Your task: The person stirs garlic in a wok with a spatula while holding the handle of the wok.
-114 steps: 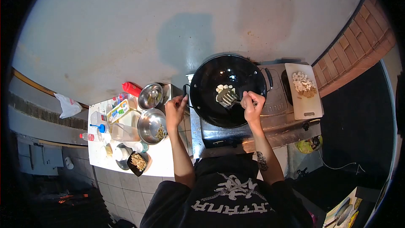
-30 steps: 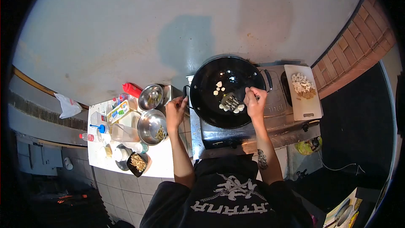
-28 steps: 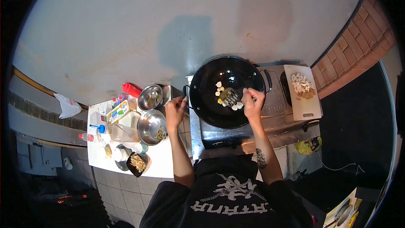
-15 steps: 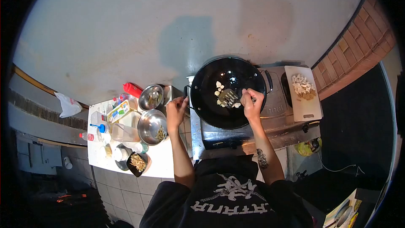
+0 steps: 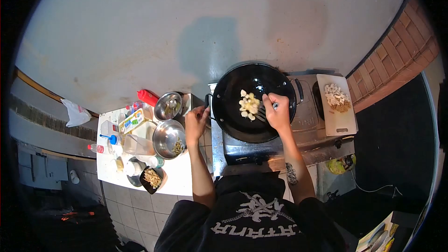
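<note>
A large black wok (image 5: pixel 233 123) sits on the metal stove. My left hand (image 5: pixel 196 120) is closed on the wok's left loop handle (image 5: pixel 207 101). In my right hand (image 5: pixel 277 111), closed over the right part of the wok, is a slotted spatula (image 5: pixel 262 113); its head points down and left and is partly covered by the hand. Pale chunks of food (image 5: pixel 248 104) lie bunched near the wok's middle, touching the spatula's left side. Shiny reflections show on the wok's dark inner surface above them.
Right of the wok, a white cutting board (image 5: pixel 333 123) holds chopped pieces. On the white table (image 5: pixel 179 177) at the left stand two metal bowls (image 5: pixel 161 133), a red squeeze bottle (image 5: pixel 147 97), plastic containers and a black bowl (image 5: pixel 160 185) of strips. A wall rises behind the stove.
The spatula has shifted right and turned, with my right hand slightly higher. The scattered pale pieces are now gathered into one bunch left of it. My left hand keeps its hold on the handle.
</note>
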Available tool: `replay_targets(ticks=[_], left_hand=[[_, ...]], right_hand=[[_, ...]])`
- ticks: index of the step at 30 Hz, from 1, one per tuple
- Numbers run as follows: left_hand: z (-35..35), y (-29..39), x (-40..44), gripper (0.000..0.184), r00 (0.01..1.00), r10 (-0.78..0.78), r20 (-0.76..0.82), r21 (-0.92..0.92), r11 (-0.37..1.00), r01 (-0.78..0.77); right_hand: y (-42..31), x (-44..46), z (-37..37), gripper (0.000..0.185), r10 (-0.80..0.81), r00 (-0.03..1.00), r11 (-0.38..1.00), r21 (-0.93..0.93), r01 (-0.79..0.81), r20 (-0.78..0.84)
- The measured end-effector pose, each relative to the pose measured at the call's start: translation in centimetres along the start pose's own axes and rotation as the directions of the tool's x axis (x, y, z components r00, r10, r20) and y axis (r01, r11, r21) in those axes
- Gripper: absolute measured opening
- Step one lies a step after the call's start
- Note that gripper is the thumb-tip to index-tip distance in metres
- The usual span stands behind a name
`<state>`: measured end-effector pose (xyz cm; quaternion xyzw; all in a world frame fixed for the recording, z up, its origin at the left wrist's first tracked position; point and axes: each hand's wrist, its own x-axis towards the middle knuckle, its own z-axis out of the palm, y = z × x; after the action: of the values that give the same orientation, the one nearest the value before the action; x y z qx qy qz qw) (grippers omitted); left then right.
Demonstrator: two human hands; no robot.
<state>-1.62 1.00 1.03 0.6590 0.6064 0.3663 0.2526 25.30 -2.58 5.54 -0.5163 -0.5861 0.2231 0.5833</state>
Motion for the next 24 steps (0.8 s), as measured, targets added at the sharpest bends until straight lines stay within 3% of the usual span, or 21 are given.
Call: replay_targets(ticks=[2, 4, 8, 14, 17, 20, 24], left_hand=[[-0.1, 0.3, 0.0, 0.035, 0.999, -0.026, 0.033, 0.014, 1.000, 0.025], [-0.2, 0.5, -0.2, 0.031, 1.000, 0.013, -0.003, 0.008, 1.000, -0.013], [0.1, 0.5, -0.2, 0.030, 0.999, 0.031, -0.031, -0.017, 0.999, -0.032], [0.3, -0.2, 0.2, 0.031, 0.999, 0.036, -0.025, -0.018, 0.999, -0.037], [0.2, 0.1, -0.2, 0.032, 0.999, 0.023, -0.039, -0.016, 1.000, -0.024], [0.2, 0.1, -0.2, 0.032, 0.998, 0.051, -0.041, -0.008, 0.999, -0.051], [-0.2, 0.7, 0.0, 0.034, 1.000, 0.004, 0.013, -0.016, 1.000, -0.004]], right_hand=[[1.4, -0.4, 0.3, 0.033, 0.003, 1.000, 0.996, 0.087, -0.001, -0.030], [1.5, -0.5, -0.3, 0.034, 0.106, 0.993, 0.970, 0.224, -0.091, -0.057], [0.4, -0.3, -1.6, 0.035, 0.104, 0.993, 0.992, 0.074, -0.099, -0.063], [2.1, -0.3, -0.2, 0.036, 0.068, 0.997, 0.966, 0.252, -0.058, -0.032], [1.0, 0.3, -1.8, 0.035, 0.211, 0.977, 0.936, 0.296, -0.191, -0.037], [2.2, 0.0, -0.2, 0.035, 0.150, 0.985, 0.978, 0.158, -0.134, -0.089], [2.6, -0.2, 0.4, 0.036, 0.124, 0.991, 0.946, 0.308, -0.104, -0.045]])
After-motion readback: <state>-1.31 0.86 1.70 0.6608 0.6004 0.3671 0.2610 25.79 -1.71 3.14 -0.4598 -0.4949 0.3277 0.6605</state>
